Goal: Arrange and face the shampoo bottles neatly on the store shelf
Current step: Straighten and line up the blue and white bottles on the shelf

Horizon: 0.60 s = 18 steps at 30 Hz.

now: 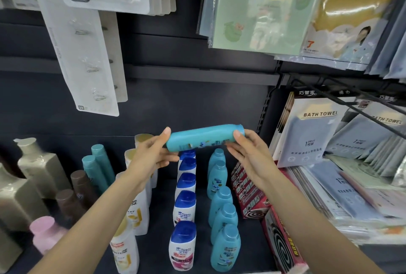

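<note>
- The teal shampoo bottle [204,138] lies sideways in the air above the row of teal bottles [222,210].
- Left hand [151,155] and right hand [248,153] each have fingers curled round one end.
- It looks light, stiff and smooth, so probably slippery; holding the body seems safest.

I see a dark slatted back panel [197,102] behind the display, w/ a horizontal rail [197,73] across it. Slotted upright [264,106] stands far right of centre. Shelf deck [160,225] is dark, matt. Black wire hooks [351,95] project at right. Carded hook packs [87,54] hang upper left; bagged goods [263,10] upper right. Boxed bath towels [312,131] stacked right. Light is even, glare on plastic.
</note>
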Each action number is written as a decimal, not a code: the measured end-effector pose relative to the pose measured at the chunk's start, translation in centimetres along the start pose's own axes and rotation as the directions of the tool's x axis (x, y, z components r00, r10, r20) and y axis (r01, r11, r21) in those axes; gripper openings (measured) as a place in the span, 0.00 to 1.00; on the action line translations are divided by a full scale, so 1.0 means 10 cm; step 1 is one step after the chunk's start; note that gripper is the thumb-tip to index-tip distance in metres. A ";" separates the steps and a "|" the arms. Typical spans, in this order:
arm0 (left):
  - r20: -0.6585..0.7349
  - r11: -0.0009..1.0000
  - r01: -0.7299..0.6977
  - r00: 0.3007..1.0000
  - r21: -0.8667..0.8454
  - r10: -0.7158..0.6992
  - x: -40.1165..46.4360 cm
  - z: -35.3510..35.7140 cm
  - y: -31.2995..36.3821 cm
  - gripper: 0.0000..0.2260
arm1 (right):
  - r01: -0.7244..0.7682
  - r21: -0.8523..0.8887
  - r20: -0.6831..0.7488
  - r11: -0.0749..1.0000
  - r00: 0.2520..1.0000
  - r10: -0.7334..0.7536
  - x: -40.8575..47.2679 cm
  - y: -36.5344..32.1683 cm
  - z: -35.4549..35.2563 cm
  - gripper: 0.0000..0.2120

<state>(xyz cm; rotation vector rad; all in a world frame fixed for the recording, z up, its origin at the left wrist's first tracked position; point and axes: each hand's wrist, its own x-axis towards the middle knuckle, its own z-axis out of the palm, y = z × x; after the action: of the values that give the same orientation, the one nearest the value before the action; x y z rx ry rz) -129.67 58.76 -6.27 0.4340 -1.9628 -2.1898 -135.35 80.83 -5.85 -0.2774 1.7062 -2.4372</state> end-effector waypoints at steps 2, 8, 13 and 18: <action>-0.020 0.993 0.073 0.997 0.093 -0.071 0.00 0.05 -0.01 0.20 | 0.020 -0.001 -0.041 1.000 0.999 -0.020 0.01 -0.01 0.02 0.10; -0.020 0.967 0.196 0.981 0.166 -0.195 0.09 0.15 -0.08 0.26 | 0.037 -0.025 -0.042 0.999 0.998 -0.038 0.04 -0.06 0.04 0.13; 0.055 0.968 0.167 0.982 0.190 -0.180 0.15 0.19 -0.18 0.20 | 0.079 -0.127 -0.066 0.989 0.994 -0.088 0.06 -0.10 0.03 0.14; 0.005 0.959 -0.058 0.998 0.278 0.059 0.22 0.17 -0.31 0.04 | 0.108 -0.356 -0.102 0.928 0.983 -0.153 0.09 -0.12 -0.02 0.11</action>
<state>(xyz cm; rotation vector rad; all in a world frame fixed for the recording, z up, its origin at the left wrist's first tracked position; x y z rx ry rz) -132.04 60.03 -9.46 0.4100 -2.2596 -1.8818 -136.32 81.18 -4.74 -0.2889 2.2468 -2.2672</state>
